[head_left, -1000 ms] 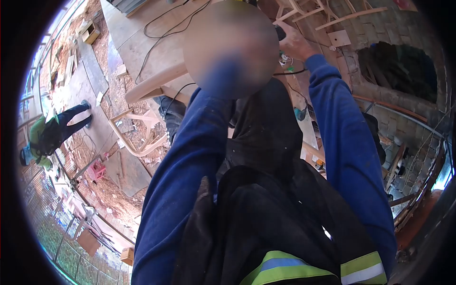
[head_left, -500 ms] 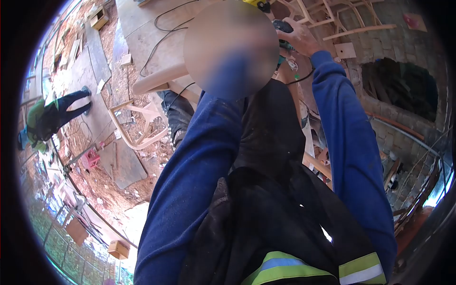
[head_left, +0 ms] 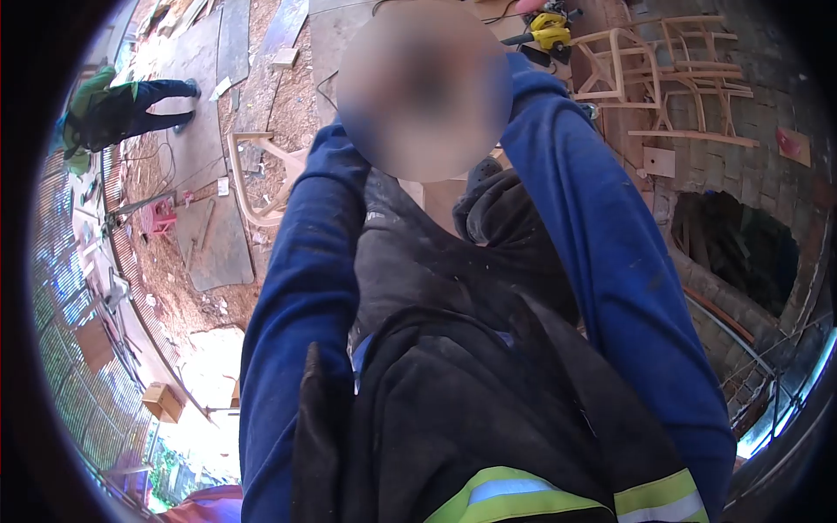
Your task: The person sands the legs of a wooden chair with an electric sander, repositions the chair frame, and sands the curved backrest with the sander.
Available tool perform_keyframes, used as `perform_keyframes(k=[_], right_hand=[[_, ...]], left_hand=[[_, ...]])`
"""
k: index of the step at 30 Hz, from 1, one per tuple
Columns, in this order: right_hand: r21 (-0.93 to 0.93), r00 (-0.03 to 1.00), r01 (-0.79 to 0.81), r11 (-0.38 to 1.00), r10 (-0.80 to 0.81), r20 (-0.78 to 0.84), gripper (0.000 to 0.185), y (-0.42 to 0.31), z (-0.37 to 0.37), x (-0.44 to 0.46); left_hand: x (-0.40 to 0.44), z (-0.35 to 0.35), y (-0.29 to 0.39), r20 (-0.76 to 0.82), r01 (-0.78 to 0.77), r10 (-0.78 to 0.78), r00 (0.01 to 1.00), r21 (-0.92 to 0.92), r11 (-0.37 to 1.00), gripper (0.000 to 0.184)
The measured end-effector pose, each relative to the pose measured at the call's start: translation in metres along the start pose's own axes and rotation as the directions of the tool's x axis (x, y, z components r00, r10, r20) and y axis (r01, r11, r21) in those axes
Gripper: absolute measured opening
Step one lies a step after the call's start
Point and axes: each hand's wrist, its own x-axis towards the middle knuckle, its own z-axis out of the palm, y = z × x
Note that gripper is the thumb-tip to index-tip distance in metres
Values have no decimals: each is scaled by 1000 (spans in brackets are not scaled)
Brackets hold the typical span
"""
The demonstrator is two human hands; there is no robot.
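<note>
At the blurred upper middle of the view, both hands are hidden, so whether either is wide, narrow or closed around something cannot be told. Half a second ago the right hand showed beside the blur, gripping a dark tool; now neither that hand nor the tool is visible, and the tool's place is uncertain, perhaps behind the same blur. The left sleeve [head_left: 301, 253] and the right sleeve [head_left: 602, 205] both run into it, the right forearm folded inward, which suggests the work has drawn closer to the body. Just below the blur a bit of pale wood [head_left: 432, 200] shows beyond the dark clothing [head_left: 418, 261]. The rounded wooden rail that jutted out on the left has gone from sight. Farther out, the view has shifted: a yellow power tool [head_left: 551, 35], barely peeking out before, lies clear of the blur near wooden chair frames [head_left: 620, 65]. Leftward, another wooden frame [head_left: 237, 181] lies on the littered ground, and well apart from it, another person [head_left: 135, 109] stands higher in view than before.
</note>
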Motion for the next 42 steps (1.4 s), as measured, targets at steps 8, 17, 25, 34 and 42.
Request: perform_keyframes(k=[8,17,25,34,42], right_hand=[[503,976,-216,837,170,136,72,-106,-5,36],[526,932,-210,824,331,-147,83,-167,9,-55],[533,837,-283,798,477,-269,71,-108,1,-152],[405,714,-426,809,576,-399,72,-26,-18,-254],[492,796,-330,806,518,-314,70,-90,8,-190]], left_hand=[[-51,-62,-46,43,-11,5,999,132,991,77],[-68,-28,-69,-110,-451,449,887,11,893,69],[-31,57,4,-35,-590,595,803,93,802,71],[-5,146,113,46,-704,702,710,19,710,70],[-35,81,40,-6,-642,643,766,45,765,62]])
